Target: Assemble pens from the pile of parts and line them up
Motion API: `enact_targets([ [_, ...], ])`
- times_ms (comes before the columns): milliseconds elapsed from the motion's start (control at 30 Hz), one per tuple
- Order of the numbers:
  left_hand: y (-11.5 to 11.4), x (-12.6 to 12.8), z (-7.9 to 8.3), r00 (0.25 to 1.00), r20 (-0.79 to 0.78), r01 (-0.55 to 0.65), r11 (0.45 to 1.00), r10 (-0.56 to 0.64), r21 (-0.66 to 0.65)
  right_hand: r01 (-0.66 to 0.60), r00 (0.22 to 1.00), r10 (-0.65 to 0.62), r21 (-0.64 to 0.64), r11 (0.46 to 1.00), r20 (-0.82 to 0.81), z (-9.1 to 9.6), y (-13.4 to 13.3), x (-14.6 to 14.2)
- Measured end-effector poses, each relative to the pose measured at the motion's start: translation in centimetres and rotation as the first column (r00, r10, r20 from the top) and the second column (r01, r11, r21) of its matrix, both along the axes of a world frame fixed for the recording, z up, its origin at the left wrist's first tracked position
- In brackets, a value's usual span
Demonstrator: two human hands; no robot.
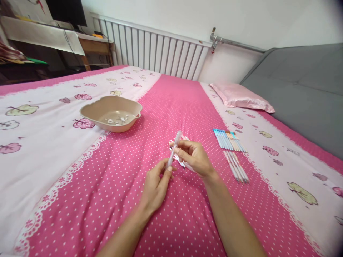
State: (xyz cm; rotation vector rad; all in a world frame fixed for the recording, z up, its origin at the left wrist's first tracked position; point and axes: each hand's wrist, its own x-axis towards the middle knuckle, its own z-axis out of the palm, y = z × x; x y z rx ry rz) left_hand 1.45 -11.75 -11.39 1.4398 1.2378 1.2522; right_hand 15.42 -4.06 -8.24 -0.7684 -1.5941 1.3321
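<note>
A pale, translucent pen [170, 159] is held tilted between my two hands over the pink dotted bedspread. My left hand [158, 182] pinches its lower end between thumb and fingers. Higher up, my right hand [194, 156] grips the pen near its upper part. Several white and dark-tipped pen parts [182, 163] lie on the bed just behind and below my right hand, which partly hides them. To the right rest a row of blue and peach pens [227, 140] and, nearer me, a group of pale pinkish pens [236, 167].
A beige plastic basin [111, 112] with small white pieces inside stands on the bed at the left. A pink pillow [241, 97] lies by the grey headboard [300, 89]. Behind the bed are a white radiator [152, 46] and a desk with a monitor [66, 12].
</note>
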Motion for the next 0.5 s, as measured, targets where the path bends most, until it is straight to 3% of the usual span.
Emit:
enact_targets([
  [267, -0.08, 0.05, 0.17, 1.0, -0.001, 0.001, 1.0, -0.001, -0.004, -0.039, 0.999, 0.039, -0.032, 0.999, -0.008, 0.19, -0.1, -0.1],
  [500, -0.02, 0.01, 0.13, 1.0, 0.003, 0.009, 1.0, -0.009, 0.01, -0.117, 0.993, 0.113, -0.183, 0.976, -0.03, 0.59, -0.33, 0.01],
])
